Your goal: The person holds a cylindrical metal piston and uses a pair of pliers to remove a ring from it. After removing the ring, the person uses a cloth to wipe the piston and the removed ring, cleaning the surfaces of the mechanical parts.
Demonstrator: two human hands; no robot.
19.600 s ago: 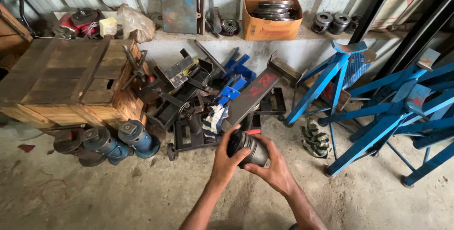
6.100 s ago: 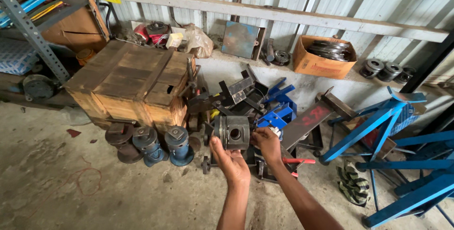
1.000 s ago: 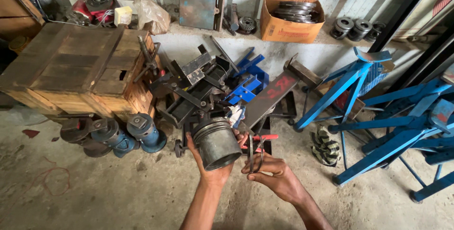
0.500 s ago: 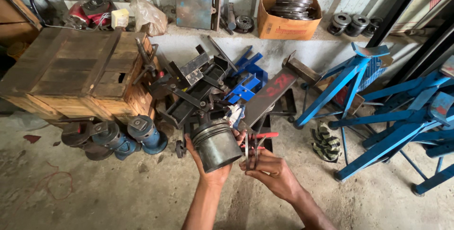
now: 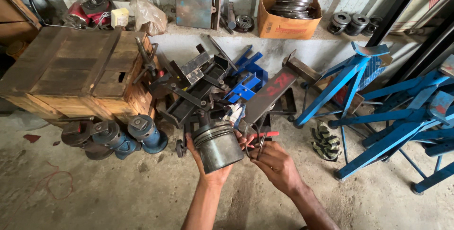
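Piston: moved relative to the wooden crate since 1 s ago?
No clear move. The piston sits in the left hand, right of and below the wooden crate, as before; the small image shifts look like camera motion.

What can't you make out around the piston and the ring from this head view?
- Piston far side and underside: hidden by left hand.
- Thin ring lower arc: covered by right hand fingers.
- Red-handled tool: tip behind the ring, too small.
- Piston grooves: too blurred to count.

Scrap pile (image 5: 208, 85) ahead — bare floor (image 5: 94, 197) left
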